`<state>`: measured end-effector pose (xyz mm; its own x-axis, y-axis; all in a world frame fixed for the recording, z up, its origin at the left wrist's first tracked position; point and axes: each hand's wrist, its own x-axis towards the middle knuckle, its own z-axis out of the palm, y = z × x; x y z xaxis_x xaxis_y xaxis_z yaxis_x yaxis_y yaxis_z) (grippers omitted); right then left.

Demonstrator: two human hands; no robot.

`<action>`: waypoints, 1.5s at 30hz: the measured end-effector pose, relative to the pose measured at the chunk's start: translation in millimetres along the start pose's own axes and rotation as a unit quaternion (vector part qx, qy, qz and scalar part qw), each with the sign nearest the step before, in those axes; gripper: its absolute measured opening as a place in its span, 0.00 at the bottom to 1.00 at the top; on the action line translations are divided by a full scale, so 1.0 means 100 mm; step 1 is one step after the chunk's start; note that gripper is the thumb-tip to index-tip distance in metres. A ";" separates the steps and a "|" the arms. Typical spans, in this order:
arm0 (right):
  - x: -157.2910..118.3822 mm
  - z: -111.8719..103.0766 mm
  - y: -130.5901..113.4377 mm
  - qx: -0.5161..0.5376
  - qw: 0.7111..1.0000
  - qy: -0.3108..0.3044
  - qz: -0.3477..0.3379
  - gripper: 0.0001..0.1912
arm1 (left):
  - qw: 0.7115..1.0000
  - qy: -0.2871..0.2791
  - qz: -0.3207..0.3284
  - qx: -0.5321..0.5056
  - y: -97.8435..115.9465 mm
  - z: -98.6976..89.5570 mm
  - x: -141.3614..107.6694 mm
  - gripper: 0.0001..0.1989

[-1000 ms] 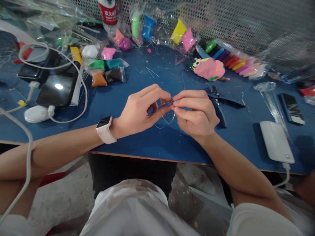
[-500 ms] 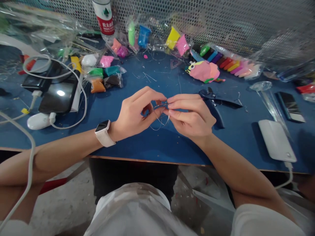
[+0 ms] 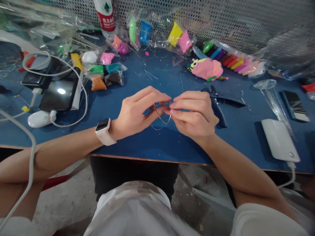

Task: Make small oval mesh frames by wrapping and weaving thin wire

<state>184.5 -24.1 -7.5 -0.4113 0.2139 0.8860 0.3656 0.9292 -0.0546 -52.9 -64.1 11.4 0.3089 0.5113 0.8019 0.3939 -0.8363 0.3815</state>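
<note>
Thin silvery wire (image 3: 161,126), bent into loops, hangs between my two hands above the blue table. My left hand (image 3: 140,109), with a watch (image 3: 102,128) at its wrist, pinches the wire between thumb and fingers. From the other side, the fingertips of my right hand (image 3: 194,113) are closed on the same wire, almost touching the left fingertips. Where the wire passes under the fingers it is hidden. Dark-handled pliers (image 3: 220,101) lie just beyond my right hand, partly covered by it. Behind them sits a pink clay figure (image 3: 205,68) with an eye.
Bags of coloured clay (image 3: 105,73) and a red-labelled bottle (image 3: 105,18) line the back. Phones and a looping white cable (image 3: 85,88) occupy the left. At right lie a white power bank (image 3: 280,140) and a dark phone (image 3: 294,105). Loose wire pieces (image 3: 149,74) lie beyond my hands.
Both hands keep hold of the wire, and its loops have turned slightly. The fingertips have shifted a little against each other. The whole view has moved slightly.
</note>
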 end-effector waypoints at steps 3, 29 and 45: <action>-0.01 0.02 0.00 -0.009 1.000 0.004 -0.003 0.03 | 0.999 -0.025 -0.033 0.009 0.00 0.00 0.01 0.10; 0.13 0.06 -0.13 0.162 0.956 -0.066 0.237 0.05 | 0.938 -0.112 -0.248 -0.215 -0.25 0.10 0.03 0.04; 0.24 -0.11 -0.26 0.149 0.955 -0.051 0.253 0.16 | 0.915 -0.074 -0.318 -0.237 -0.35 0.10 0.07 0.08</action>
<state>174.0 -46.9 20.2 -0.3290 0.6720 0.6635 0.2921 0.7406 -0.6052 -55.5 -29.2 -0.7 0.2758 0.9164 0.2901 0.1264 -0.3337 0.9342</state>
